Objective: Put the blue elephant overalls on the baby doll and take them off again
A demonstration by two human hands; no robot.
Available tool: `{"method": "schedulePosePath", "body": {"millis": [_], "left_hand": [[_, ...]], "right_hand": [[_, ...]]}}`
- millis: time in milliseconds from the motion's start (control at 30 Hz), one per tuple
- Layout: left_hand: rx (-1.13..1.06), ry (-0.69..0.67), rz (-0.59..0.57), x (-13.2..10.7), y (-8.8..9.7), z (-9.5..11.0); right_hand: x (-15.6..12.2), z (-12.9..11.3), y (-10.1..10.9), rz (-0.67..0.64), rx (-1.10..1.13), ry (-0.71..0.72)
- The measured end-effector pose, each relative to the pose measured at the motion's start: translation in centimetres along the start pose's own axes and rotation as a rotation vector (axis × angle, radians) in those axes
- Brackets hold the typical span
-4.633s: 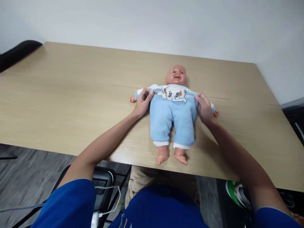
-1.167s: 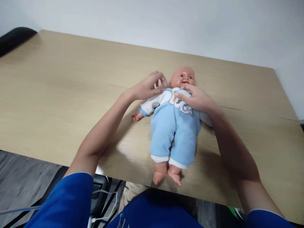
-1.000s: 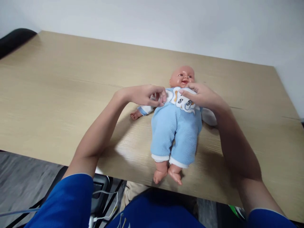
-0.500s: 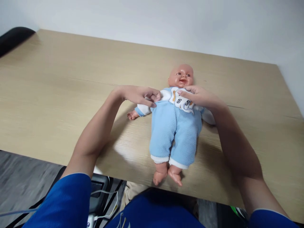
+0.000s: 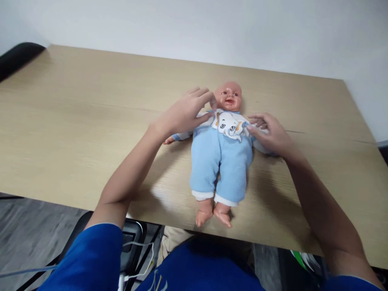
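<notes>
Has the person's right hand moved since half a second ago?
Yes: the right hand has shifted rightward, closer to the dark line in the tabletop, uncovering more of the elephant patch on the doll.

The doll's head (image 5: 228, 96) and feet (image 5: 222, 215) looked to me like smooth, glossy plastic. Its blue trousers (image 5: 204, 161) were matt cloth with a rough, fleecy nap; the elephant patch (image 5: 228, 126) appeared smoother. Worktop (image 5: 106, 113): wood-grained, slight sheen noted. Wall (image 5: 194, 32) was matt; blue shirt (image 5: 197, 266), soft matt cloth.
</notes>
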State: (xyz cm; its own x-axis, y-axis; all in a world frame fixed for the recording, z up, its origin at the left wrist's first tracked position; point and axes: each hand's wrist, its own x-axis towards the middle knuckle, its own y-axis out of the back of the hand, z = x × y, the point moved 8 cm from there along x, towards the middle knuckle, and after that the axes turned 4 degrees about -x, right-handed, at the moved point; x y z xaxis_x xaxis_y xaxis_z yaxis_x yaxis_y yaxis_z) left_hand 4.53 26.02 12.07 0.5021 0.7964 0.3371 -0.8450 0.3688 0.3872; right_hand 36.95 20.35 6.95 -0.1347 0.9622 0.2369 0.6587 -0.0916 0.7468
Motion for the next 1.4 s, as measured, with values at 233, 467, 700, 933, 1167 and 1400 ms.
{"method": "schedulePosePath", "body": {"millis": [233,467,700,933,1167,1400], "left_hand": [[0.052,-0.172,-0.122,3.3,-10.8,0.6],[0.236,-0.132,-0.226,6.1,-15.9,-2.1],[0.161,-0.277,-0.206,4.5,-15.6,1.1],[0.39,-0.393,0.002,3.0,-14.4,2.6],[0.379,-0.342,0.131,3.3,-13.0,3.7],[0.15,-0.112,0.055,5.6,-12.9,2.0]], "right_hand": [[-8.4,6.5,3.0,0.08,-0.145,-0.012],[-9.7,8.9,3.8,0.206,0.107,-0.12],[-3.5,8.2,2.2,0.26,0.398,-0.1],[1.4,5.0,-2.3,0.177,0.752,-0.063],[-0.4,3.2,-3.3,0.062,0.56,-0.034],[-1.4,0.0,-2.4,0.146,0.341,0.178]]}}
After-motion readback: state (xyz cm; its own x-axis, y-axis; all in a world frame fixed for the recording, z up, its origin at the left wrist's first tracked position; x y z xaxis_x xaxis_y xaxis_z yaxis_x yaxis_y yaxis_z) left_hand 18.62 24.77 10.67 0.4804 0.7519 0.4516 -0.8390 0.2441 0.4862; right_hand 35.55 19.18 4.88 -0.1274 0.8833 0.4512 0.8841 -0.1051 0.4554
